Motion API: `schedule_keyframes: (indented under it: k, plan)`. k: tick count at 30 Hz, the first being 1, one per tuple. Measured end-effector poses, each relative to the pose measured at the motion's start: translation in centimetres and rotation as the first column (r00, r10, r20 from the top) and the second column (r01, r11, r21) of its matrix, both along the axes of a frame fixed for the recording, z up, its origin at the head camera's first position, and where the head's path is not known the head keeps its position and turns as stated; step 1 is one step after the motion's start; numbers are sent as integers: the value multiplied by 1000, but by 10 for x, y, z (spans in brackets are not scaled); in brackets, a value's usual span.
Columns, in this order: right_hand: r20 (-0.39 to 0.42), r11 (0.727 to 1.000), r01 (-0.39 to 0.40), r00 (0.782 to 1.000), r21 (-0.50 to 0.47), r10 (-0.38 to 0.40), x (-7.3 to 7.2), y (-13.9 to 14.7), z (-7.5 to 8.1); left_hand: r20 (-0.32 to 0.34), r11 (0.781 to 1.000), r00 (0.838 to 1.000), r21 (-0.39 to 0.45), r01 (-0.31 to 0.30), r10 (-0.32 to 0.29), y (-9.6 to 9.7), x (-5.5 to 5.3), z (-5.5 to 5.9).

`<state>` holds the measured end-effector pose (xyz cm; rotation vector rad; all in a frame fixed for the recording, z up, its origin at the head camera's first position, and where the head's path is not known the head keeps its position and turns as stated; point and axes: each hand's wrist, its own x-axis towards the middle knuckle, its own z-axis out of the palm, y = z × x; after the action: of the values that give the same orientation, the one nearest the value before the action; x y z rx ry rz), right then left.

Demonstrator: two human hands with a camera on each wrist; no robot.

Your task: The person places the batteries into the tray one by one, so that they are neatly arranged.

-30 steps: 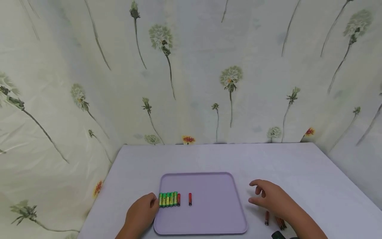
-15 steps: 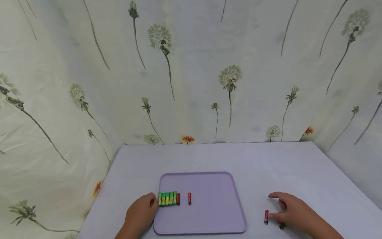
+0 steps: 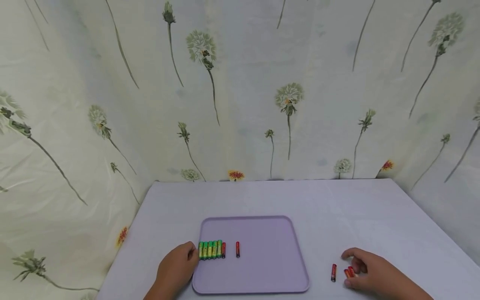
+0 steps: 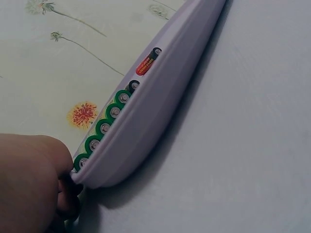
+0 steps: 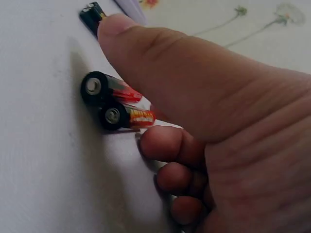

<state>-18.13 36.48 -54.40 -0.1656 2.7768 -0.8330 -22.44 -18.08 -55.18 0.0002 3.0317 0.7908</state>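
My left hand [image 3: 177,266] grips the left rim of a lilac tray [image 3: 268,277], fingers curled at its edge. Beside those fingers, several green-and-yellow batteries [image 3: 210,250] lie in a row on the tray. A red battery [image 3: 223,251] adjoins the row's right end, and another red battery [image 3: 238,249] lies a short way off. On the table right of the tray, my right hand [image 3: 371,271] is around two red-and-black batteries [image 5: 114,115], thumb and index finger spread apart on either side. A single red battery [image 3: 333,273] lies just left of the thumb.
A white table [image 3: 232,198] bears the tray and the batteries. Behind it and along the sides hangs a pale curtain [image 3: 240,137] printed with dandelions. The tray has a raised wall [image 4: 160,107].
My right hand has moved right and nearer, from beside the tray to the loose batteries. Two of them now show between its thumb and index finger. The left hand stays at the tray.
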Motion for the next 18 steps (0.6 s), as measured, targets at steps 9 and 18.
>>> schedule_keyframes:
  k: [9,18]
  plan:
    - [105,993,-56,992,-102,67,6,7,0,-20,1000,1000,6,11,-11,-2,0,-2]
    - [89,997,-37,995,-65,42,4,7,-5,-19,999,1000,28,17,-17,-1,1,-2]
